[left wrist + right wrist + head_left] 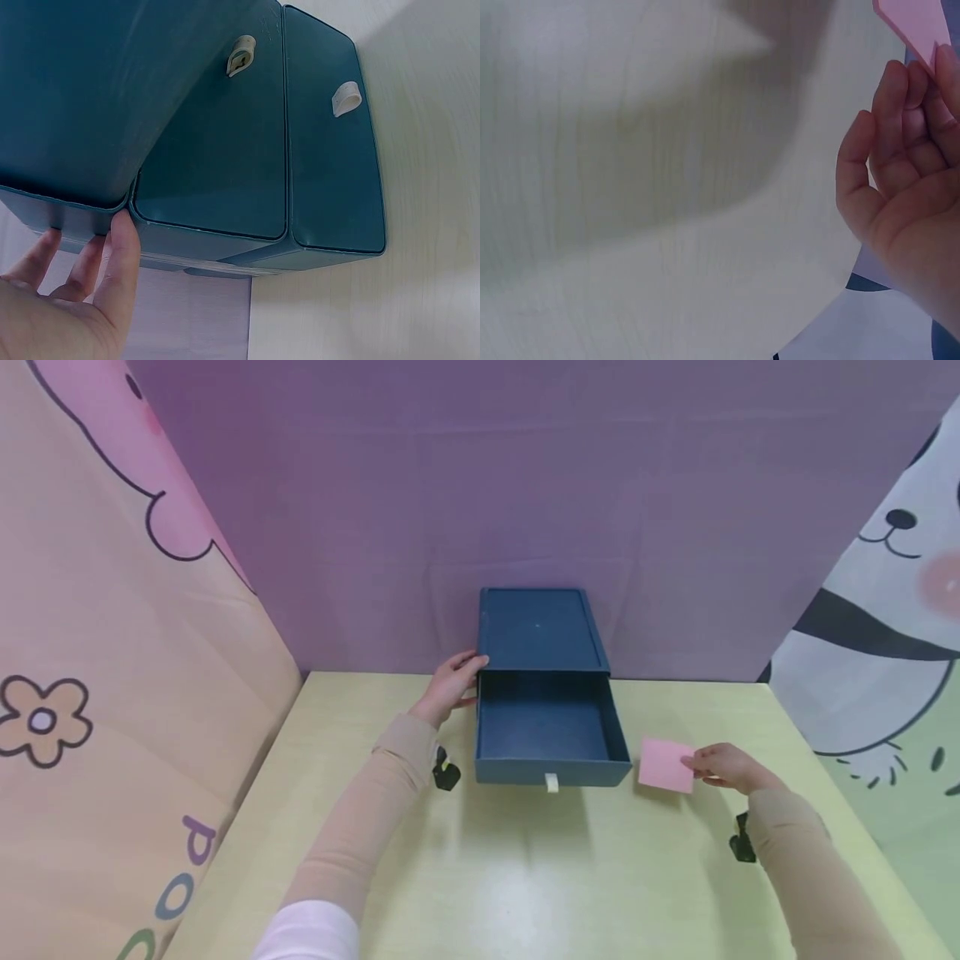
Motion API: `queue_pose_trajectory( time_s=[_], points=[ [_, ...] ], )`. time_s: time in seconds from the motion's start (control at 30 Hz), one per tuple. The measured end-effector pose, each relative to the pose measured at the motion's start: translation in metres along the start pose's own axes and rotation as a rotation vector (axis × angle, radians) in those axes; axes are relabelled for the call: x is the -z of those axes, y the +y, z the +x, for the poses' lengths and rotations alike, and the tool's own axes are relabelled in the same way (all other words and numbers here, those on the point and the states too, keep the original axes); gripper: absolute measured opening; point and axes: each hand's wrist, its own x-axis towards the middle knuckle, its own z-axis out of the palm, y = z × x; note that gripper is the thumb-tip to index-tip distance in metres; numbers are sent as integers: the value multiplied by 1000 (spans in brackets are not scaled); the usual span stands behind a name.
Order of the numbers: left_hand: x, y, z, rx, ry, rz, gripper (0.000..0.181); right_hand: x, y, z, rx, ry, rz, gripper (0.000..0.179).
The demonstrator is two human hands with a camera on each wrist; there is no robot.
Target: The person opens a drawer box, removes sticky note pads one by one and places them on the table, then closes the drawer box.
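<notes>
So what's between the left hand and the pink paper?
In the head view, a blue drawer box stands between them, its top drawer pulled open. The left hand touches one side; the right hand holds the pink paper past the other.

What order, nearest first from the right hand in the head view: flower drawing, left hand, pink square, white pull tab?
1. Pink square, in the right hand.
2. White pull tab, on the open drawer's front.
3. Left hand, at the cabinet's left side.
4. Flower drawing, far left.
</notes>
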Motion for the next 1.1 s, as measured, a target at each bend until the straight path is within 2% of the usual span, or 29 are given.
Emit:
queue_pose_trajectory(
  time_s=[0.1, 0.2, 0.43, 0.57, 0.8, 0.9, 1.1],
  points=[
    [0, 0, 0, 1, 0, 7, 59, -1, 2, 2, -6, 36, -49, 34],
    [1, 0, -1, 1, 2, 8, 59, -3, 2, 5, 12, 74, -115, 30],
    [0, -1, 1, 6, -4, -4, 58, -17, 3, 6, 37, 229, -294, 31],
    [0, -1, 0, 4, 0, -7, 58, -21, 8, 15, 32, 277, -376, 35],
    [0, 1, 0, 6, 12, -7, 58, -29, 9, 23, -57, 282, -387, 48],
    [1, 1, 1, 6, 10, -7, 58, -31, 8, 22, -97, 270, -380, 48],
    [1, 1, 1, 7, 12, -7, 58, -35, 10, 23, -112, 260, -405, 41]
  ],
)
